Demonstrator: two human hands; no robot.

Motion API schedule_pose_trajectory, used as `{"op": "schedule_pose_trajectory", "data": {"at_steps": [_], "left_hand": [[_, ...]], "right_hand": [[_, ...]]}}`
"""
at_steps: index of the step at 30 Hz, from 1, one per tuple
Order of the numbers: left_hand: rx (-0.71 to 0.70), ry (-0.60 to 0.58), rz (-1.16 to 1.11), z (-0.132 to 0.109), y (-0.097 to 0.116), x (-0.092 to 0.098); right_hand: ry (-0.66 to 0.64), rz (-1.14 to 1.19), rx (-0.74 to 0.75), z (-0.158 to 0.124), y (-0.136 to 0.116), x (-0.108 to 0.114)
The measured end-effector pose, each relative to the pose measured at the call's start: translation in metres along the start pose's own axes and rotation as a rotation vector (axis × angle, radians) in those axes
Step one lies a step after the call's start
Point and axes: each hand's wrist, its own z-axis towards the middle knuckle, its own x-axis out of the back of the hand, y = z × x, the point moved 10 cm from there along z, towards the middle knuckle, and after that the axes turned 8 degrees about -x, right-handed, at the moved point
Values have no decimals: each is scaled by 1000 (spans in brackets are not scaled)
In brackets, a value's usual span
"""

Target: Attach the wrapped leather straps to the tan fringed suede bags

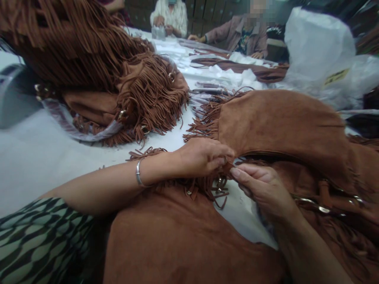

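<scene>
A brown suede bag (pixel 183 232) with fringe and gold-coloured metal fittings (pixel 219 184) lies right in front of me. Over its upper edge reaches my left hand (pixel 204 156), its fingers closed around a small brown leather strap (pixel 227 167) beside the fittings. From the other side, my right hand (pixel 254 177) pinches the same strap between thumb and fingers. The strap's far end is hidden by the fingers. Just beyond my right hand lies another brown suede bag (pixel 281 122), fringed along its left side.
Fringed brown bags (pixel 97 51) are piled at the left, one with a plastic-wrapped handle (pixel 79 128). Brown strips (pixel 239 69) lie across the white table (pixel 26 165). A clear plastic bag (pixel 319 47) stands back right. Two people (pixel 170 17) sit opposite.
</scene>
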Motion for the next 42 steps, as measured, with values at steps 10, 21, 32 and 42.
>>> {"op": "schedule_pose_trajectory", "data": {"at_steps": [10, 21, 32, 42], "left_hand": [[-369, -608, 493, 33, 47, -20], [-230, -599, 570, 27, 25, -28], [-69, -302, 365, 26, 55, 2], [-162, -290, 315, 17, 53, -15]], "right_hand": [[-97, 155, -80, -6, -3, 11], [-156, 100, 32, 6, 7, 1], [-207, 375, -52, -24, -16, 23], [-227, 340, -23, -31, -17, 20]]}}
